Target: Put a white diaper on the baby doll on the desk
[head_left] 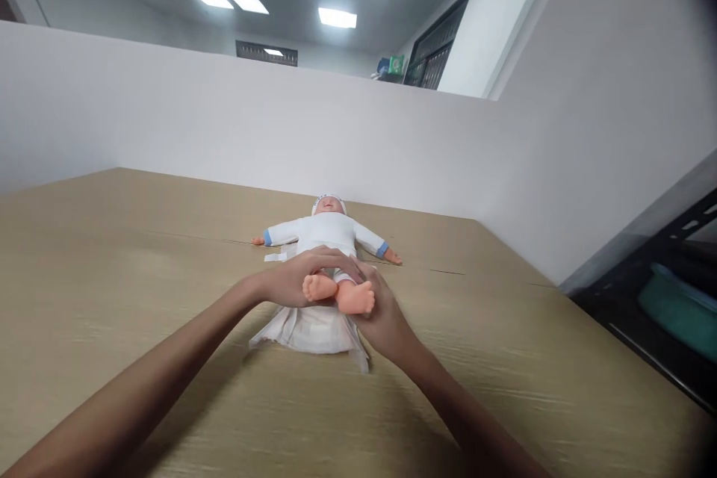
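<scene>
White tab (274,257) lies loose at 9 o'clock from doll's waist, unfastened. Left hand (296,276), between 7 and 8, arched over doll's legs; how firmly it grips, cannot tell. Doll (328,231) on its back on table (168,314), head at 12, feet at 6; white top on, feet bare. Diaper (317,332) spread under doll, flap flat at 6: laid out, not yet folded up or closed. Right hand (386,321), between 4 and 5, curved against legs, fingers partly hidden; grip unclear.
</scene>
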`<control>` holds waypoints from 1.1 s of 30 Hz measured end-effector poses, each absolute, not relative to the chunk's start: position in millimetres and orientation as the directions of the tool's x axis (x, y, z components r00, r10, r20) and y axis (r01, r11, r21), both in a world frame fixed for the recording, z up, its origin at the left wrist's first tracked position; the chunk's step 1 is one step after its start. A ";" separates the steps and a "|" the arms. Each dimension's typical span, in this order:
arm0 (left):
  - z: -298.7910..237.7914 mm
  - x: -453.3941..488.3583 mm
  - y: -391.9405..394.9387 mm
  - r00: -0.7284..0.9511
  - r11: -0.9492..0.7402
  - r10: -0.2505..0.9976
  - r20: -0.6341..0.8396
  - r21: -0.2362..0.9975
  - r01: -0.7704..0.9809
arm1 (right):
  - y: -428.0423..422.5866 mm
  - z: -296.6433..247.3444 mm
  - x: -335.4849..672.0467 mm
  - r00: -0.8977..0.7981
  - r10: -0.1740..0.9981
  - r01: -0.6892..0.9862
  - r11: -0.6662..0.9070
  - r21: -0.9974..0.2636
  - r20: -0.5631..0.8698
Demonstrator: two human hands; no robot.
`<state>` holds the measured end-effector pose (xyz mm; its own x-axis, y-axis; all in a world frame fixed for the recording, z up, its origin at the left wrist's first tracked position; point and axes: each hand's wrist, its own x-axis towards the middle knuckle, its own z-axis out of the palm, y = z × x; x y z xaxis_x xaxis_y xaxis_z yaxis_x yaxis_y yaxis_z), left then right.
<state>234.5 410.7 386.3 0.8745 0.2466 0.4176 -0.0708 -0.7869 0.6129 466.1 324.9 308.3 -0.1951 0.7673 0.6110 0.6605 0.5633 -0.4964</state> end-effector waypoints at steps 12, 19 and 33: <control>336.5 142.0 418.7 0.882 -0.861 0.326 0.341 0.492 0.128 | 328.4 289.2 517.1 -0.473 0.725 0.763 0.621 -0.178 0.500; 295.7 130.1 418.8 0.877 -0.834 0.375 0.300 0.522 0.179 | 330.1 286.4 521.3 -0.511 0.727 0.732 0.647 -0.211 0.458; 307.9 127.1 408.2 0.894 -0.710 0.430 0.129 0.659 0.246 | 304.2 313.1 496.9 -0.394 0.872 0.763 0.486 -0.425 0.289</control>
